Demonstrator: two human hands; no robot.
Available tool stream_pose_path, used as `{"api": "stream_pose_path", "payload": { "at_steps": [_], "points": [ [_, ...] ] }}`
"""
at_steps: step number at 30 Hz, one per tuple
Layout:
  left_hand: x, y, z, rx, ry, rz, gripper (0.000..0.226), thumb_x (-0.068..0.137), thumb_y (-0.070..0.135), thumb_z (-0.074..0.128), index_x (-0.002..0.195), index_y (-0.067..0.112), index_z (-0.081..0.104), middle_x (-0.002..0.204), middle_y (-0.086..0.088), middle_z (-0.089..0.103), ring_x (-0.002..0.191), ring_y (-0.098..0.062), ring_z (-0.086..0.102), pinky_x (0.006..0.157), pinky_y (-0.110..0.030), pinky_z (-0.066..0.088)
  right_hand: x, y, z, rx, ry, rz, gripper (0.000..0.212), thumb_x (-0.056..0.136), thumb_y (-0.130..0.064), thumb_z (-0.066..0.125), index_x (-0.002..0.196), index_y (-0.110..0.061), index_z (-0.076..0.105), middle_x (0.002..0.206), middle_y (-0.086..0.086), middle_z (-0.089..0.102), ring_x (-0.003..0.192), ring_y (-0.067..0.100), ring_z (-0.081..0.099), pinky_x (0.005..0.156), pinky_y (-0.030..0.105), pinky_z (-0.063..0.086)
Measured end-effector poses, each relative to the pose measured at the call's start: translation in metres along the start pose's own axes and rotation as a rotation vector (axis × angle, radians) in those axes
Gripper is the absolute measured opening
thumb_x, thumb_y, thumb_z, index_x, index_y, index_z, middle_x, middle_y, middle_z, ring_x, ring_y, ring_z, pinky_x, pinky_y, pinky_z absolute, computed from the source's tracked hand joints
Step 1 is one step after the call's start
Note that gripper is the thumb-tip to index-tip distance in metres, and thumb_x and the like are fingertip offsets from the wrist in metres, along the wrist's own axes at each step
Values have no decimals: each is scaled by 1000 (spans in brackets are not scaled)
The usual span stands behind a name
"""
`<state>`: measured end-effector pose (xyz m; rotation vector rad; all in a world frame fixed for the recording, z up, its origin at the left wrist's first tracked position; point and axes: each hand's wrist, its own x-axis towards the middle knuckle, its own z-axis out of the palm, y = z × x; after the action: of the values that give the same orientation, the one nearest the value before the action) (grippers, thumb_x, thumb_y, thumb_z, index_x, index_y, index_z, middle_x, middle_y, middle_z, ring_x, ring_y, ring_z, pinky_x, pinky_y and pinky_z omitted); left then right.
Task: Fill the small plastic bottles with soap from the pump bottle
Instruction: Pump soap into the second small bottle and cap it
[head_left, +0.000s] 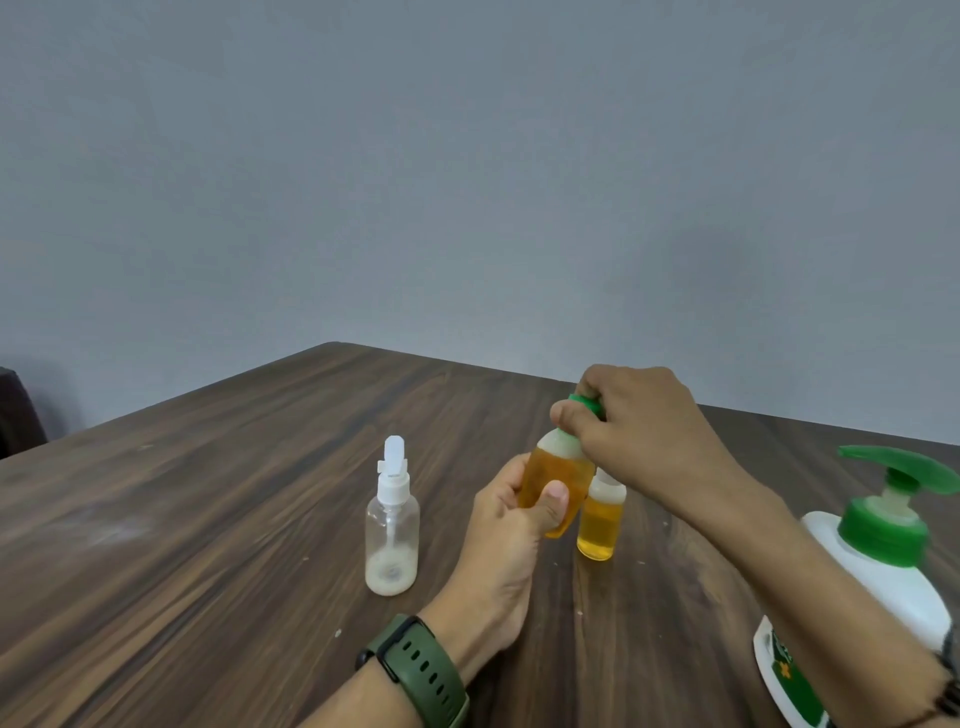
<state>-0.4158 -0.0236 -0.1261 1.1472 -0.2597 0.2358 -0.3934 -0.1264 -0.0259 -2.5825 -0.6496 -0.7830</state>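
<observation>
Nearest in the shot, a green watch (415, 670) is worn on the left wrist, and the big white pump bottle (883, 566) with its green pump head is parked at the near right edge of the wooden table (208, 519), partly hidden behind the right forearm.

A bit further in, the orange-filled small bottle (558, 483) is gripped around its body by the left hand (511, 525), thumb pressed on the front. It's held just above the table with its long axis close to upright, leaning a little so the top points up and slightly to the far right. The green cap (587, 404) at that top is pinched by the right hand (641, 423), fingers curled shut around it from above. So the move ahead looks like a twist around that near-vertical axis; whether the cap is being tightened or loosened can't be told.

Just behind and to the right, a second small bottle (600, 519) with yellow liquid is stood upright on the table. Off to the left, well apart from both hands, a clear spray bottle (392, 525) is stood upright with only a bit of milky liquid at the bottom, so that one is probably next.
</observation>
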Motion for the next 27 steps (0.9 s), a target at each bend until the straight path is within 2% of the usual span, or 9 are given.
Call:
{"api": "stream_pose_path", "payload": {
  "at_steps": [5, 8, 10, 14, 15, 18, 20, 23, 27],
  "points": [
    [-1, -4, -1, 32, 30, -38, 15, 89, 12, 57, 97, 20, 67, 92, 1, 72, 95, -14, 62, 83, -29, 44, 0, 1, 13, -22, 76, 57, 33, 85, -42, 55, 62, -20, 47, 57, -4, 48, 52, 8, 43, 45, 21, 23],
    [0, -3, -1, 92, 89, -31, 17, 90, 10, 57, 98, 22, 67, 95, 3, 72, 94, -9, 62, 78, -23, 43, 0, 2, 19, 32, 68, 45, 28, 85, -42, 55, 72, -18, 53, 61, -4, 51, 55, 8, 46, 45, 21, 27],
    [3, -1, -2, 131, 161, -13, 23, 90, 10, 57, 106, 25, 65, 101, 7, 71, 95, -3, 61, 76, -20, 43, 1, 5, 23, 71, 35, 27, 24, 86, -41, 53, 80, -18, 56, 67, -2, 55, 58, 8, 48, 48, 22, 31],
    [8, 7, -2, 148, 270, 61, 33, 89, 6, 57, 114, 27, 58, 116, 8, 62, 113, -6, 54, 95, -26, 43, 1, 12, 33, -15, -36, -6, 20, 88, -37, 50, 85, -19, 54, 74, -1, 58, 67, 15, 54, 53, 27, 36],
    [8, 8, -2, 151, 292, 82, 34, 88, 5, 57, 114, 27, 57, 117, 7, 61, 113, -6, 53, 95, -25, 43, 0, 13, 36, -55, -49, -20, 20, 89, -37, 49, 88, -18, 55, 74, -2, 57, 69, 16, 54, 57, 28, 38],
    [9, 10, -4, 140, 337, 119, 32, 87, 3, 57, 110, 24, 60, 111, 7, 63, 102, 1, 57, 75, -12, 47, -1, 15, 45, -178, -48, -55, 26, 90, -40, 45, 94, -18, 58, 79, -1, 60, 82, 18, 55, 76, 36, 38],
    [10, 9, -5, 129, 349, 131, 30, 86, 0, 57, 107, 20, 62, 104, 6, 65, 89, 8, 60, 65, -4, 46, -2, 16, 49, -224, -36, -54, 28, 90, -41, 44, 94, -18, 59, 84, 0, 64, 85, 18, 53, 79, 38, 36],
    [10, 9, -4, 136, 354, 131, 29, 85, -1, 57, 107, 17, 64, 99, 6, 65, 79, 16, 59, 62, 0, 44, -3, 18, 52, -262, -40, -46, 30, 90, -43, 43, 94, -19, 60, 86, 0, 65, 86, 18, 53, 81, 39, 35],
    [9, 9, -3, 135, 359, 121, 26, 86, 0, 56, 103, 17, 64, 98, 4, 66, 76, 16, 59, 61, -1, 44, -2, 18, 54, -295, -52, -35, 31, 90, -46, 42, 93, -20, 60, 79, -2, 60, 81, 16, 49, 81, 39, 34]
  ]
}}
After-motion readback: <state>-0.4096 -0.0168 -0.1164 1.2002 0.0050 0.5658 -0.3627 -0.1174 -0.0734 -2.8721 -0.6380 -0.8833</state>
